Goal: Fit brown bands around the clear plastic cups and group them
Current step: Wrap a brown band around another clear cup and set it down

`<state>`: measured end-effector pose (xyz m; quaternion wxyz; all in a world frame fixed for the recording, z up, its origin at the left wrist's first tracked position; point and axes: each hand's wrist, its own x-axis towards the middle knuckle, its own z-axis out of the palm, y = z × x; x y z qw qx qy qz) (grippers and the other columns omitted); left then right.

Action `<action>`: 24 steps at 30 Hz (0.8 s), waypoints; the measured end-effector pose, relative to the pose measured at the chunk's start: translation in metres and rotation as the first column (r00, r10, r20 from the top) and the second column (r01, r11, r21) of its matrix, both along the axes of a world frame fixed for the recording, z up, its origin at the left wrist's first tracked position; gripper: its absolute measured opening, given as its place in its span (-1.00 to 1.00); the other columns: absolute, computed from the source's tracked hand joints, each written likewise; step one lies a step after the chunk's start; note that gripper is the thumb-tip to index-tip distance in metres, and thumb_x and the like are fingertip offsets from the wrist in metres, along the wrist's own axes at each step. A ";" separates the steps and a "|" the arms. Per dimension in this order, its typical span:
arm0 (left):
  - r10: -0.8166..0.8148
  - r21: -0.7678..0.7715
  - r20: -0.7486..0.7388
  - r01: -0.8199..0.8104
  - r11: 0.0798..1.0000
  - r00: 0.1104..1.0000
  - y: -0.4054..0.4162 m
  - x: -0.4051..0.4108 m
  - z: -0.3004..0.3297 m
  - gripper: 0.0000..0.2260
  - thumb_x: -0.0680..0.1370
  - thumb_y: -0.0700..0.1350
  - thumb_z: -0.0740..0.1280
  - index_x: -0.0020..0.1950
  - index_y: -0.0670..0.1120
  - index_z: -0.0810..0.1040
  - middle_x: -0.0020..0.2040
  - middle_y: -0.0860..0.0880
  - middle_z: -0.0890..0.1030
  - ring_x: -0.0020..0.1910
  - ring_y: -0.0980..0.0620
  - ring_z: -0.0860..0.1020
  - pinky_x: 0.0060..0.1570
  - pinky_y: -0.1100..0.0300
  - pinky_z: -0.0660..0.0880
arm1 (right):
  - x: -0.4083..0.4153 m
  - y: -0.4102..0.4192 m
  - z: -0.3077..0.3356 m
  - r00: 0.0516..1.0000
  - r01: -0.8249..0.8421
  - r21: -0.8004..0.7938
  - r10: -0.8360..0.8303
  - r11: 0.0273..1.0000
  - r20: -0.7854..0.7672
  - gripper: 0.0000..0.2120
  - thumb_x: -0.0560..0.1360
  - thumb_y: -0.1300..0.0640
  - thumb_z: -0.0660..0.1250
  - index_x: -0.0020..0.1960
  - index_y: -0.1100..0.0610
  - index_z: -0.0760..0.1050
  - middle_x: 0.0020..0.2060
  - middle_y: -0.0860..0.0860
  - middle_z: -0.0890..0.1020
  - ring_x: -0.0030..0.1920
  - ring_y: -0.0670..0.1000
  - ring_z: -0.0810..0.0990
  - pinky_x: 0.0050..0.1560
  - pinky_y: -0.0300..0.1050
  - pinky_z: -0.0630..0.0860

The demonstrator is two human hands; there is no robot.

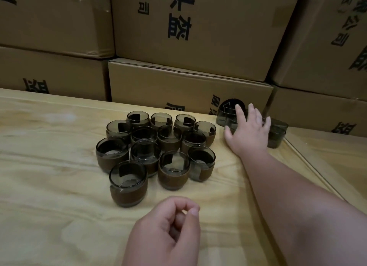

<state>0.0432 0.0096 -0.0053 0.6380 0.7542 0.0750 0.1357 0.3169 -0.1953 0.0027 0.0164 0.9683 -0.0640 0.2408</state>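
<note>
Right hand (248,129) on unbanded cups (278,134), banded cups (155,146) grouped

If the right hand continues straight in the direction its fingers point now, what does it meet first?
The right hand already reaches the unbanded clear cups; past them, probably the cardboard box behind, though depth is unclear.

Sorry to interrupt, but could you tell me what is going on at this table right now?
A person is fitting brown bands onto clear plastic cups. A cluster of banded cups stands grouped on the wooden table. The right hand reaches out with spread fingers onto a few unbanded cups at the table's far edge, by the stacked cardboard boxes. The left hand hovers near the front, fingers curled, apparently holding nothing.
</note>
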 end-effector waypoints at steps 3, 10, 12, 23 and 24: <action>0.026 -0.040 0.023 -0.025 0.999 0.999 -0.002 0.004 -0.003 -0.93 0.40 0.05 0.45 -0.25 0.25 0.67 -0.54 0.09 0.45 -0.55 0.19 0.34 -0.45 0.44 0.31 | 0.023 0.004 0.002 0.996 0.091 -0.009 -0.091 0.996 -0.001 -0.17 0.51 -0.48 0.07 0.65 -0.14 -0.04 0.66 0.16 0.05 0.65 0.25 0.03 0.57 0.41 -0.05; 0.041 -0.062 0.145 -0.032 0.998 0.989 -0.005 0.013 -0.017 -0.72 0.13 0.28 0.34 -0.35 0.17 0.69 -0.59 0.06 0.37 -0.58 0.20 0.23 -0.51 0.46 0.19 | 0.057 0.009 0.003 0.997 -0.026 -0.059 0.022 0.998 -0.071 -0.27 0.55 -0.49 0.00 0.63 -0.22 0.07 0.65 0.20 0.07 0.60 0.32 0.19 0.58 0.40 -0.02; 0.045 -0.067 0.137 -0.036 0.997 0.990 -0.006 0.015 -0.018 -0.73 0.11 0.28 0.33 -0.39 0.16 0.68 -0.60 0.06 0.35 -0.59 0.21 0.22 -0.51 0.46 0.18 | 0.062 0.009 0.004 0.995 -0.044 -0.049 0.039 0.998 -0.093 -0.31 0.57 -0.45 0.01 0.62 -0.20 0.14 0.64 0.18 0.15 0.58 0.29 0.24 0.59 0.39 -0.03; 0.022 -0.049 0.098 -0.017 0.999 0.995 -0.005 0.013 -0.017 -0.71 0.12 0.31 0.31 -0.34 0.21 0.68 -0.59 0.06 0.37 -0.60 0.21 0.22 -0.50 0.46 0.18 | 0.055 0.011 0.006 0.992 -0.113 -0.033 0.111 0.993 -0.060 -0.50 0.64 -0.28 0.12 0.48 -0.09 0.41 0.43 0.13 0.51 0.48 0.23 0.41 0.57 0.35 0.11; 0.021 -0.047 0.088 -0.017 0.999 0.996 -0.004 0.012 -0.016 -0.69 0.11 0.31 0.30 -0.32 0.21 0.68 -0.58 0.08 0.38 -0.59 0.20 0.23 -0.49 0.45 0.19 | 0.053 0.011 0.005 0.992 -0.119 -0.053 0.116 0.992 -0.046 -0.52 0.64 -0.28 0.11 0.45 -0.09 0.44 0.39 0.12 0.53 0.45 0.22 0.44 0.58 0.34 0.09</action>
